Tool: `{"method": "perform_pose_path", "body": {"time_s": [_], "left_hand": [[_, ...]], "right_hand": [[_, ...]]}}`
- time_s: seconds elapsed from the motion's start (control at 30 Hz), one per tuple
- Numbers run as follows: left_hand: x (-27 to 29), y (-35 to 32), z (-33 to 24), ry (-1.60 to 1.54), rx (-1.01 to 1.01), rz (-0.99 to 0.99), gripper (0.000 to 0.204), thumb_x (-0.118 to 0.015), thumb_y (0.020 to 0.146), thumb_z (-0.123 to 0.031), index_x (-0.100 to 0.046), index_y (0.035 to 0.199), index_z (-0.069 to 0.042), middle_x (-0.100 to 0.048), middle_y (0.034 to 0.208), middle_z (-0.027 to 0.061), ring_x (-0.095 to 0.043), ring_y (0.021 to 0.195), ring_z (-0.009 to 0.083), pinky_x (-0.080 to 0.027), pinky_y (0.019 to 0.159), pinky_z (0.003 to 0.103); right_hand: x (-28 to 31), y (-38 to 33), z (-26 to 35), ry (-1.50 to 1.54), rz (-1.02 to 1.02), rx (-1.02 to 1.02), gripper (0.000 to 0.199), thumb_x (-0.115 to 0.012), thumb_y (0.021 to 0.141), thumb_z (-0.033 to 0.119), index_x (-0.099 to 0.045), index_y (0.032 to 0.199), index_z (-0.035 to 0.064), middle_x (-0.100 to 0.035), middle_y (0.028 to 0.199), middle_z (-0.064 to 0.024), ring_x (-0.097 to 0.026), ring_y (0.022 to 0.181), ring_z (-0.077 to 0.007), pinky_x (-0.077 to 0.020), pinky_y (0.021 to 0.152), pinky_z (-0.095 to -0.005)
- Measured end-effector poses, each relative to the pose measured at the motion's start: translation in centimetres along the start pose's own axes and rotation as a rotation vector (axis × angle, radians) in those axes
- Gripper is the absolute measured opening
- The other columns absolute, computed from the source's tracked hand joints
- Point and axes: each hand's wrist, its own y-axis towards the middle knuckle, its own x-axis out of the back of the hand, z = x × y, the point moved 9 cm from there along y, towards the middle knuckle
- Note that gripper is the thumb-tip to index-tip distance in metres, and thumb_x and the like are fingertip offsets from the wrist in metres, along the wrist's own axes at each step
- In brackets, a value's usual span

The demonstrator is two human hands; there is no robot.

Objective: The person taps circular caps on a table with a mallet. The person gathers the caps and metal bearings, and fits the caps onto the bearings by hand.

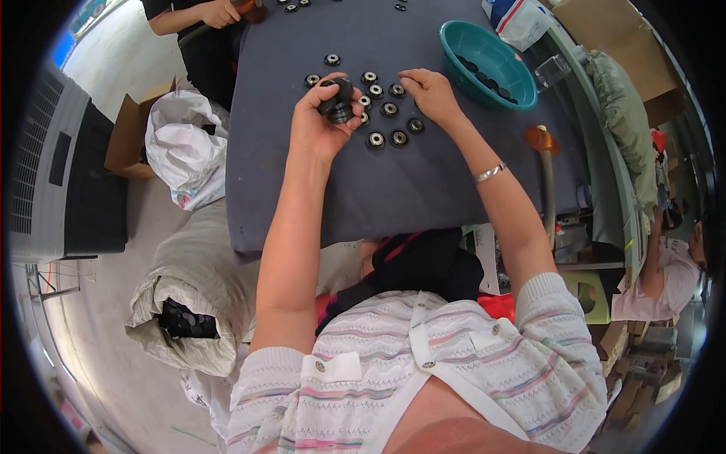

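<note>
In my left hand (316,125) is a small handful of black round caps (338,104), the fingers wrapped round them above the table. My right hand (432,94) is a little to the right, its fingertips drawn together beside a small black wheel (397,91) with a metal bearing centre. Whether anything sits between those fingertips is hidden. Several more such wheels lie flat around and below my left hand, among them one wheel (398,138) nearest me and another wheel (333,60) farther off. Part of the group is covered by my left hand.
A teal basin (446,49) with black discs stands at the far right. A mallet (543,151) with an amber head lies by the table's right edge, near a clear cup (552,72). Sacks (193,265) stand on the left floor. Across the table another person's hand (221,13) grips a mallet.
</note>
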Motion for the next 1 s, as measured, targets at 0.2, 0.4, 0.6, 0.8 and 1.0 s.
{"method": "perform_pose_path", "body": {"time_s": [0.2, 0.4, 0.6, 0.8, 1.0], "left_hand": [[-1.4, -0.3, 2.3, 0.065, 0.132, 0.339, 0.036, -0.062, 0.081, -0.016, -0.058, 0.115, -0.004, -0.062, 0.089, 0.0196, -0.058, 0.065, 0.0275, -0.046, 0.049, 0.032], [-3.3, 0.0, 3.1, 0.114, 0.142, 0.489, 0.048, -0.067, 0.081, -0.022, -0.055, 0.124, -0.005, -0.056, 0.088, 0.0172, -0.053, 0.056, 0.0245, -0.047, 0.04, 0.03], [-1.6, 0.0, 3.9, 0.235, 0.151, 0.377, 0.041, -0.066, 0.085, -0.017, -0.056, 0.124, -0.01, -0.063, 0.109, 0.0242, -0.063, 0.068, 0.0266, -0.051, 0.046, 0.03], [-0.3, 1.1, 2.5, -0.017, 0.11, 0.197, 0.029, -0.062, 0.088, -0.013, -0.057, 0.116, -0.007, -0.063, 0.091, 0.0202, -0.057, 0.066, 0.027, -0.044, 0.051, 0.032], [-0.5, 0.6, 2.5, 0.016, 0.082, 0.033, 0.028, -0.061, 0.087, -0.01, -0.057, 0.114, -0.006, -0.065, 0.087, 0.0192, -0.06, 0.066, 0.0282, -0.045, 0.051, 0.033]], "right_hand": [[-2.3, -4.4, 8.8, 1.088, 0.513, 0.183, 0.033, -0.055, 0.094, 0.011, -0.064, 0.124, -0.0015, -0.069, 0.093, -0.0092, -0.069, 0.081, -0.0154, -0.0561, 0.077, -0.0294], [-1.7, -5.0, 8.1, 1.061, 0.338, 0.003, 0.034, -0.057, 0.09, 0.005, -0.063, 0.122, -0.0051, -0.069, 0.098, -0.0079, -0.065, 0.08, -0.0123, -0.0539, 0.077, -0.0274], [2.3, -6.5, 5.8, 0.892, -0.03, 0.171, 0.028, -0.065, 0.09, 0.012, -0.065, 0.111, -0.0064, -0.069, 0.103, -0.0127, -0.068, 0.084, -0.0178, -0.0557, 0.078, -0.0305], [7.5, -5.8, -2.7, 0.655, -0.053, -0.12, 0.041, -0.067, 0.084, 0.005, -0.06, 0.123, -0.0051, -0.067, 0.102, -0.0133, -0.069, 0.089, -0.02, -0.0572, 0.074, -0.0306], [4.1, -5.3, -4.6, -0.161, 0.208, 0.039, 0.04, -0.071, 0.082, 0.008, -0.064, 0.121, 0.0053, -0.065, 0.106, -0.0121, -0.062, 0.107, -0.027, -0.0495, 0.094, -0.0368]]}}
